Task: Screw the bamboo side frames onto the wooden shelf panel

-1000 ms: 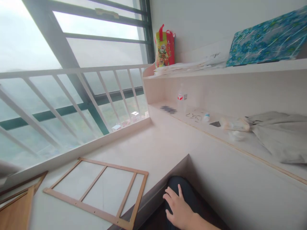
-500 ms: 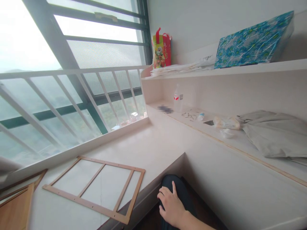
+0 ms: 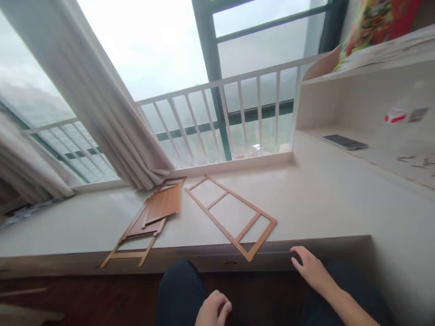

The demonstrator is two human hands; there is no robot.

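My left hand (image 3: 213, 309) is low in the picture beside my left knee, its fingers loosely curled in, with nothing seen in them. My right hand (image 3: 311, 269) hovers before the front edge of the white bench top, thumb and fingers apart, holding nothing. Nearest to it lies a wooden frame (image 3: 252, 221) with two crossbars, flat on the bench, one corner jutting past the edge. To its left, more slatted wooden frames (image 3: 148, 246) and a wooden panel (image 3: 166, 203) lie in an overlapping pile. Neither hand touches the wood.
A dark phone (image 3: 345, 141) lies on the right-hand ledge near a blurred plastic bottle (image 3: 395, 124) and small metal pieces (image 3: 413, 160). Behind the bench (image 3: 292, 194) runs a white railing (image 3: 260, 99) with a grey curtain (image 3: 112, 104). A colourful bag (image 3: 377, 22) stands on the upper shelf.
My view has swung left, bringing the curtain and the whole wooden pile in. My right hand has lifted off my knee towards the bench edge. My left hand has come into view.
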